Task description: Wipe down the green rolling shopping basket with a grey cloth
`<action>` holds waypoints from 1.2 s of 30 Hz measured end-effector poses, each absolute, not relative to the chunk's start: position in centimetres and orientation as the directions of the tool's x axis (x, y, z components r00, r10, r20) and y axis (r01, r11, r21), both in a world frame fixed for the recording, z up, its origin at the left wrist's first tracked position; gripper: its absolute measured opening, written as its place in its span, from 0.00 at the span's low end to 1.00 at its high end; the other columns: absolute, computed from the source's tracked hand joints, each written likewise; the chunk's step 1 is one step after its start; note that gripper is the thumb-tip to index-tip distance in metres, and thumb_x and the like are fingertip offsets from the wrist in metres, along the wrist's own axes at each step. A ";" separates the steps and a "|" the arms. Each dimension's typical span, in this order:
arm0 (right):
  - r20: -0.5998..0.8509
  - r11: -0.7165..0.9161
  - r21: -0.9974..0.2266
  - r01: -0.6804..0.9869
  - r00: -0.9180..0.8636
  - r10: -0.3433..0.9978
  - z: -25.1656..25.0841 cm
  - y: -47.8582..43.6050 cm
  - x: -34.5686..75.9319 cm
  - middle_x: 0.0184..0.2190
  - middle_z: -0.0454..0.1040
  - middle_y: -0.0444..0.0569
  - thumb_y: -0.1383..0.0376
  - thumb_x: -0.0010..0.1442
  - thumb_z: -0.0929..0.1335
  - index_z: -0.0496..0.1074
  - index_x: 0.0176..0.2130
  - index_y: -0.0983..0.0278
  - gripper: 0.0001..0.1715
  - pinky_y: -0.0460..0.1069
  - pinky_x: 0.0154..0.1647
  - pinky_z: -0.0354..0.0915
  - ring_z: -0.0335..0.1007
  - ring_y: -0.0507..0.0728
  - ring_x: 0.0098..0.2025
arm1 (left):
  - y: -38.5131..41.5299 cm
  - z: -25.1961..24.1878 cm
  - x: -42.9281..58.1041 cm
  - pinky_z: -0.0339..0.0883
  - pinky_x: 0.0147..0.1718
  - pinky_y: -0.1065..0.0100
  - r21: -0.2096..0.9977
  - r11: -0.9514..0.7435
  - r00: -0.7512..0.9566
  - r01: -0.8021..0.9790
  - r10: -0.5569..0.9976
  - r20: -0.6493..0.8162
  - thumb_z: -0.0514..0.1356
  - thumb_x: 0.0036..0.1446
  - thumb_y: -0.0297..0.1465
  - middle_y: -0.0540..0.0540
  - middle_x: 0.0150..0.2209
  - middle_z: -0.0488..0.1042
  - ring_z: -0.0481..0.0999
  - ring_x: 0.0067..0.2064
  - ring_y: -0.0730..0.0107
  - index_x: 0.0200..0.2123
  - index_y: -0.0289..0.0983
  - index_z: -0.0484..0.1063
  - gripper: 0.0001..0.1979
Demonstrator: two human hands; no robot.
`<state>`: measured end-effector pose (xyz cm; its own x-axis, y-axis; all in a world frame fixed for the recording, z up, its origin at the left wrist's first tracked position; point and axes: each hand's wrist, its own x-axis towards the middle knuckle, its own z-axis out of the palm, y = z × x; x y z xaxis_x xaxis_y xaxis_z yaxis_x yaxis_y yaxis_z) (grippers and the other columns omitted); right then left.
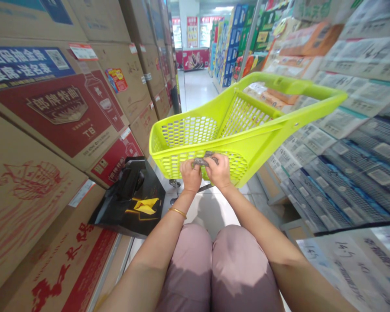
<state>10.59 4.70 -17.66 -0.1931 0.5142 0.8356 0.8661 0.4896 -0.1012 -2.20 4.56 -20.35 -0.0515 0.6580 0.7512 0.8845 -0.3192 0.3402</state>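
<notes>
Knees (214, 268) just below basket (247, 143). Left hand (191, 174) and right hand (219, 171) are both closed, pinching grey cloth (205, 160) at basket's near rim. My read: keep cloth taut, basket steady. Black bag (133, 199) left of basket.

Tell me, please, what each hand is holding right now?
Left hand: closed on a small crumpled grey item, against the green basket.
Right hand: closed on the same grey item.
</notes>
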 end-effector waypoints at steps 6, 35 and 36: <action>0.748 0.470 -0.050 0.881 -0.279 0.602 -20.5 4.1 11.1 0.41 0.66 0.51 0.65 0.57 0.65 0.74 0.42 0.56 0.12 0.52 0.44 0.57 0.55 0.57 0.42 | 4.1 -19.8 -2.1 0.56 0.49 0.55 0.342 -0.310 -0.044 0.887 0.681 0.731 0.53 0.58 0.28 0.40 0.39 0.69 0.65 0.45 0.59 0.43 0.39 0.74 0.13; 0.868 0.494 -0.163 0.854 -0.114 0.484 -13.7 5.1 10.0 0.43 0.62 0.50 0.67 0.58 0.64 0.72 0.42 0.57 0.13 0.55 0.49 0.57 0.55 0.58 0.45 | 4.1 -19.7 -2.0 0.57 0.47 0.58 0.336 -0.312 -0.071 0.889 0.631 0.773 0.52 0.55 0.24 0.42 0.36 0.68 0.64 0.41 0.63 0.39 0.38 0.75 0.13; 0.870 0.491 -0.159 0.857 -0.114 0.480 -14.1 5.1 10.0 0.43 0.62 0.51 0.67 0.58 0.64 0.73 0.42 0.57 0.12 0.54 0.49 0.58 0.55 0.58 0.44 | 4.1 -19.7 -2.0 0.57 0.47 0.58 0.338 -0.314 -0.068 0.887 0.637 0.768 0.52 0.55 0.24 0.42 0.36 0.68 0.64 0.41 0.62 0.39 0.38 0.75 0.13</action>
<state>10.01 5.11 -14.11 -0.1142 0.4805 0.8695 0.8568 0.4906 -0.1586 -2.00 4.10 -19.70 -0.0675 0.6367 0.7682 0.8870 -0.3142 0.3384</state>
